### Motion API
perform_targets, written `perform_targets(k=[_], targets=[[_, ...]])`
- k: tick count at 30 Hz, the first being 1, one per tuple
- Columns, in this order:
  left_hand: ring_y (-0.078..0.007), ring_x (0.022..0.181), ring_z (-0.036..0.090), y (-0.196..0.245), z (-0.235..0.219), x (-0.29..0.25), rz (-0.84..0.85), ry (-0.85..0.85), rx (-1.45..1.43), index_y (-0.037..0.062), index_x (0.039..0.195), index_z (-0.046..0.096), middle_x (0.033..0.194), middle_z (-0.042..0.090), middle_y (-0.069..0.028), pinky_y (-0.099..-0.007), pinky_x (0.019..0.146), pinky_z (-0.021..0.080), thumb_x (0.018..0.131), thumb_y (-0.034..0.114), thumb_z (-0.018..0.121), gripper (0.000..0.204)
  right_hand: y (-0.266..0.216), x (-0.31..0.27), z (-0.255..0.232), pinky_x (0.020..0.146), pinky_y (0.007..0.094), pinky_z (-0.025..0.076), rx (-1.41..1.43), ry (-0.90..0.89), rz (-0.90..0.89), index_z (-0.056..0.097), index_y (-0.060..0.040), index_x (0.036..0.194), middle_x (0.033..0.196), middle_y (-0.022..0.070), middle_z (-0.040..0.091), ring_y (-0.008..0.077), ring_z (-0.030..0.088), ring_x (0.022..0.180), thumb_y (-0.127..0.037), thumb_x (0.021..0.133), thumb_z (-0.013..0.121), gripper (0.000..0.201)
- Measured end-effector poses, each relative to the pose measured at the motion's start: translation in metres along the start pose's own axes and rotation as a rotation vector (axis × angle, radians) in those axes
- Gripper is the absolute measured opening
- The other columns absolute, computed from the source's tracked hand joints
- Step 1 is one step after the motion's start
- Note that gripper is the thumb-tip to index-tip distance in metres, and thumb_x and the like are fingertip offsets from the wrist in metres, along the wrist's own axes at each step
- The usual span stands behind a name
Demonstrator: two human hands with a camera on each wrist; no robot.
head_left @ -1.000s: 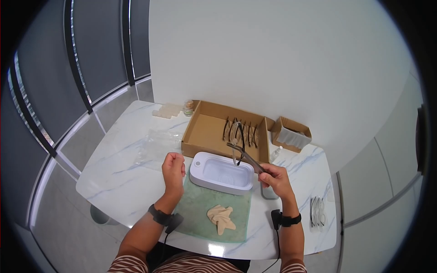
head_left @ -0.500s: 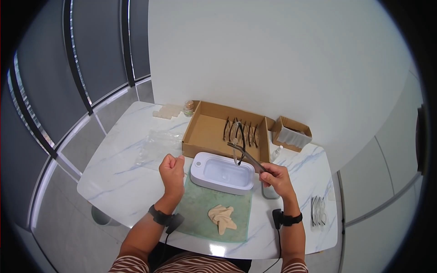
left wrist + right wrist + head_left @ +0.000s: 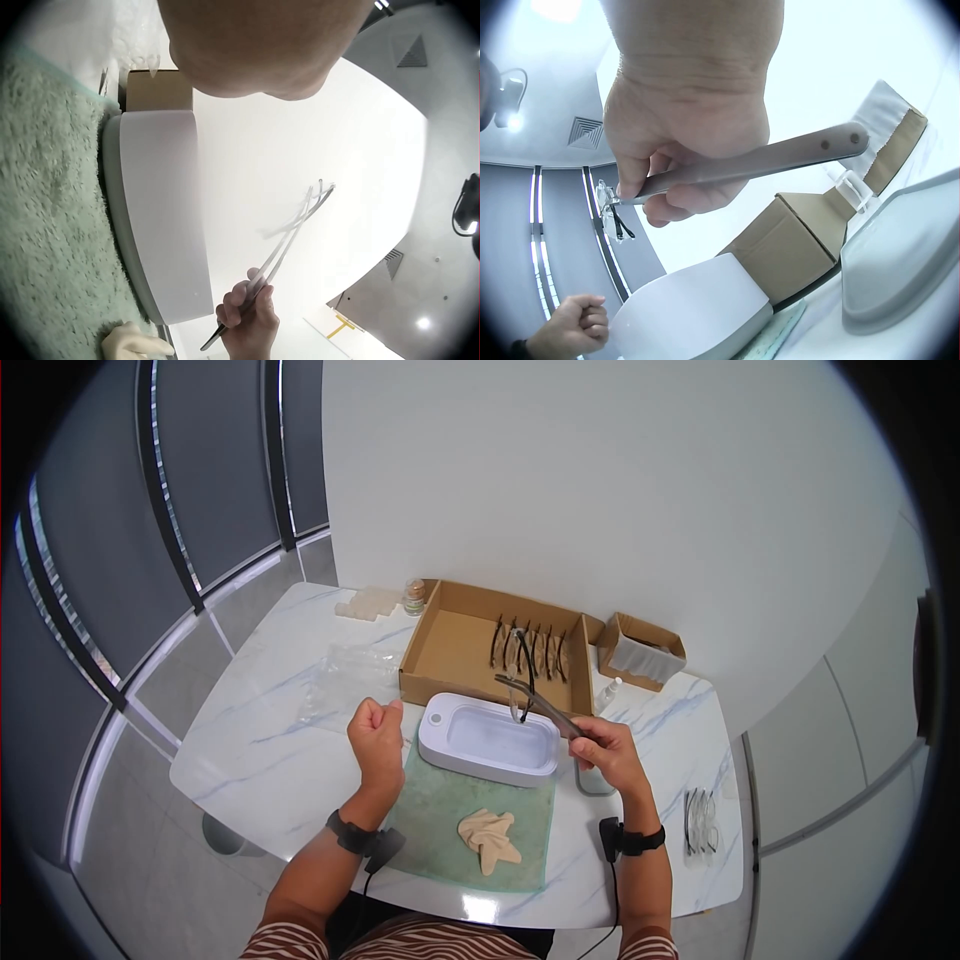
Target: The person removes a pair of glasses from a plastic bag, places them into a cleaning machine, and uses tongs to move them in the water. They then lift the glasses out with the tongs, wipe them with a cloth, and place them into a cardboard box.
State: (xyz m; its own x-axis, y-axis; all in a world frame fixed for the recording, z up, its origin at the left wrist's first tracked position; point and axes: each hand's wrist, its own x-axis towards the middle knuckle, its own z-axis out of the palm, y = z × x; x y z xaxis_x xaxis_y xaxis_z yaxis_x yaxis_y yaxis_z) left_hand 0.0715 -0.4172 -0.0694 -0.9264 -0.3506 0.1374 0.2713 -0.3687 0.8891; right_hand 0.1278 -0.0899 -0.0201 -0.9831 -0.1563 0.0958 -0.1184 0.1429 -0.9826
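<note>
My right hand (image 3: pixel 608 753) pinches metal tweezers (image 3: pixel 548 710), whose far ends hold a pair of glasses (image 3: pixel 526 678) above the white basin (image 3: pixel 487 737). In the right wrist view the tweezers (image 3: pixel 757 161) lie across the fingers of the hand (image 3: pixel 686 142), and the glasses (image 3: pixel 611 210) hang beyond them. My left hand (image 3: pixel 377 745) is raised left of the basin, its fingers curled with nothing seen in them. The left wrist view shows the tweezers (image 3: pixel 259 281) and glasses (image 3: pixel 300 217) up over the basin (image 3: pixel 161 217).
Behind the basin stands a cardboard box (image 3: pixel 445 628) with several glasses in a row. A beige cloth (image 3: pixel 488 840) lies on the green mat (image 3: pixel 430 830). More glasses (image 3: pixel 702 822) lie at the right; a lined box (image 3: pixel 645 658), small bottle (image 3: pixel 607 694), jar (image 3: pixel 414 598) and plastic bag (image 3: pixel 345 685) stand around.
The tweezers and the glasses have shifted very slightly left. The left hand has turned a little, its thumb now resting higher against the fist. The right hand has barely moved.
</note>
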Motion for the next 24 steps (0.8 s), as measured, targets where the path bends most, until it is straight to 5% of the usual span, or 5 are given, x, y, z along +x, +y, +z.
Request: perform_targets(k=[17,19,24], targets=[[-0.0038,0.06,0.029,-0.002,-0.004,0.002,0.09,-0.014,0.028,0.0121,0.072,0.032,0.066,0.036,0.0055,-0.0228,0.051,0.026,0.096,0.001,0.064,0.042,-0.003,-0.002,0.005,0.058,0.0236,0.043,-0.163,0.031,0.004,0.072,-0.0004,0.114,0.077,-0.0024,0.06,0.0062,0.051,0.064,-0.023,0.092,0.077,0.032],[-0.0033,0.064,0.031,0.012,0.003,-0.003,0.307,-0.049,0.175,0.0099,0.074,0.035,0.07,0.037,0.0056,-0.0216,0.054,0.028,0.096,0.001,0.065,0.038,-0.005,-0.005,0.003,0.06,0.0273,0.045,-0.387,0.06,-0.091,0.073,-0.0019,0.111,0.073,0.0027,0.06,0.0105,0.052,0.063,-0.024,0.09,0.077,0.03],[-0.0022,0.062,0.034,0.043,0.019,-0.013,0.386,-0.163,0.215,0.0075,0.078,0.041,0.071,0.04,0.0058,-0.0212,0.053,0.031,0.094,0.002,0.068,0.032,-0.033,-0.018,0.004,0.064,0.0354,0.05,-0.72,0.078,-0.191,0.074,-0.0046,0.11,0.077,0.0138,0.067,0.0254,0.063,0.067,-0.025,0.088,0.076,0.031]])
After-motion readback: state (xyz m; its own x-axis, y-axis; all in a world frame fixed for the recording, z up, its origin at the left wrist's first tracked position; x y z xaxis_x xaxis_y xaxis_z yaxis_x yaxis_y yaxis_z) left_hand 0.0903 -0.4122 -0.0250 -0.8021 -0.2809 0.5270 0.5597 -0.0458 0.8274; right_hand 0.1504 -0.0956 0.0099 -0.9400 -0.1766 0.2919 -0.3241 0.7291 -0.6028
